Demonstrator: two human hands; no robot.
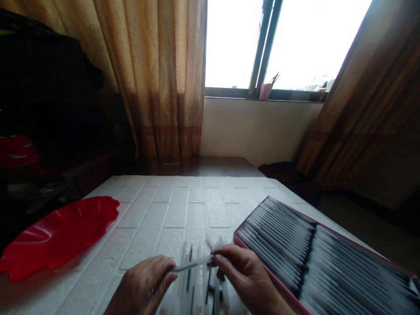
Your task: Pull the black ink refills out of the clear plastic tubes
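Both my hands hold one thin clear pen tube (193, 264) low in the middle of the view. My left hand (144, 286) pinches its left end with curled fingers. My right hand (244, 273) pinches its right end between thumb and fingertips. Beneath the hands lies a loose pile of pen parts (198, 284), clear tubes and dark refills, on the white brick-patterned table cover (183, 205). Just right of my right hand is a red-rimmed box (328, 267) packed with rows of several pens.
A red wavy-edged plate (55, 236) sits at the left of the table. Patterned curtains (157, 78) hang behind, with a bright window (285, 43) and a small pink holder (265, 90) on its sill. Dark furniture stands at the far left.
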